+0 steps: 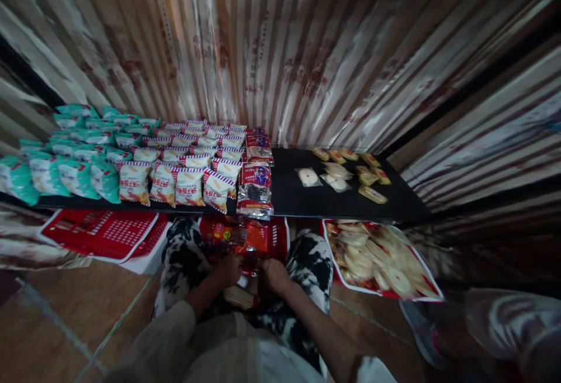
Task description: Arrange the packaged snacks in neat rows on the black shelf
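Both my hands reach down into a red basket (280, 237) between my knees. My left hand (228, 269) and my right hand (275, 273) sit close together over orange-red snack packets (239, 235) in the basket. The fingers curl downward and are dim, so what they grip is unclear. Above the basket runs a black shelf (302, 196). It holds rows of teal packets (70, 166), white packets with striped tops (184, 178) and dark packets (255, 187).
Small clear-wrapped pastries (337, 175) lie loose on the shelf's right half. A red basket of round pastries (381, 260) sits on the floor at right, stacked empty red baskets (100, 234) at left. Another person's shoe (421, 330) is at lower right. Striped paper covers the wall.
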`<action>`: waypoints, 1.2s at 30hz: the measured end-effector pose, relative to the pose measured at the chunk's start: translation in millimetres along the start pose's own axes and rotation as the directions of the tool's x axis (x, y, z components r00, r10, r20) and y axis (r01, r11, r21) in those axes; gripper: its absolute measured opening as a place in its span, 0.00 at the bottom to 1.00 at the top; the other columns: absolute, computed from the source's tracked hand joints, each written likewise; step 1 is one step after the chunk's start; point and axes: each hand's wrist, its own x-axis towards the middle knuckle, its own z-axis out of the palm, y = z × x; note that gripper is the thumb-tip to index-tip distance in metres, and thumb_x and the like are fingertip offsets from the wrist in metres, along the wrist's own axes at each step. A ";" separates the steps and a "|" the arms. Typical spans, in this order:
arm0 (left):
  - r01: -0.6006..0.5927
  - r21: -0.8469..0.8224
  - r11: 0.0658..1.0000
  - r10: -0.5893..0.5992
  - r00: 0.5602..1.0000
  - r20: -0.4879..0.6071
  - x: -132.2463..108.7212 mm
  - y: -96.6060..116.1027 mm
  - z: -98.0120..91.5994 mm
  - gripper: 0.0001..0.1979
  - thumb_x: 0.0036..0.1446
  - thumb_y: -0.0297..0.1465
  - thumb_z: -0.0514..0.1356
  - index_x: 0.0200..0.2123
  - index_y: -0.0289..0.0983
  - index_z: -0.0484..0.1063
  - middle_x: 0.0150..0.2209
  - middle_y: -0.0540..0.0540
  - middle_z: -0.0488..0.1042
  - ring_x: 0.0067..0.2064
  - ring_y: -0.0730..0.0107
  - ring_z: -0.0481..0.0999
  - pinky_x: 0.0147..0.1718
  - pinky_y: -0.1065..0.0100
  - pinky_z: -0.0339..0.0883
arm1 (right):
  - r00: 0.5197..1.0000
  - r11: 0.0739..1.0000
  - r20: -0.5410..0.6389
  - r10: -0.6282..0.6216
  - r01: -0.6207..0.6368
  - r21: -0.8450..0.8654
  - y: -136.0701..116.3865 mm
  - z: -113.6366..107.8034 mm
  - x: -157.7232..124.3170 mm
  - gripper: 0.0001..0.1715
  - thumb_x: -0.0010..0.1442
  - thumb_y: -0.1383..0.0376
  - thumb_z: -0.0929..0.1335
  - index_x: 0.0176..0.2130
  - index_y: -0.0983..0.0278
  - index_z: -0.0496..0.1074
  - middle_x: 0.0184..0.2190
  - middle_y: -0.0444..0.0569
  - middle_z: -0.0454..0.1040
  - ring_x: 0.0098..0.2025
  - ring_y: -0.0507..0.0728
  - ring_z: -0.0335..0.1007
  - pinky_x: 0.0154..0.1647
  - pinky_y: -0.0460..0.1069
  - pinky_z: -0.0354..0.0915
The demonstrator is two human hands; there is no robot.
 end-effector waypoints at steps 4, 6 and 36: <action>-0.140 0.011 0.990 0.140 0.987 -0.075 1.1 0.4 -0.4 0.23 0.44 0.23 0.56 0.47 0.35 0.69 0.50 0.42 0.71 0.56 0.60 0.63 0.58 0.61 0.52 | 0.995 0.985 -0.096 -0.040 0.055 0.163 -0.3 -29.1 -12.0 0.15 0.59 0.69 0.61 0.42 0.61 0.74 0.39 0.49 0.77 0.43 0.55 0.72 0.40 0.45 0.61; -0.206 -0.017 0.978 0.203 0.973 -0.106 1.4 2.3 -3.5 0.16 0.45 0.25 0.56 0.40 0.36 0.72 0.45 0.43 0.73 0.52 0.61 0.66 0.57 0.60 0.52 | 0.988 0.972 -0.138 -0.066 0.095 0.217 -1.0 -51.1 -16.6 0.13 0.60 0.67 0.61 0.40 0.61 0.74 0.36 0.47 0.77 0.40 0.54 0.72 0.39 0.45 0.61; -0.348 -0.676 0.650 -0.056 0.865 -0.499 28.4 107.4 -117.2 0.16 0.58 0.34 0.50 0.49 0.35 0.64 0.42 0.43 0.75 0.41 0.68 0.75 0.41 0.67 0.69 | 0.763 0.238 -0.506 0.403 0.447 0.862 16.7 -140.4 3.2 0.25 0.47 0.48 0.70 0.39 0.62 0.67 0.34 0.50 0.77 0.36 0.58 0.73 0.39 0.52 0.68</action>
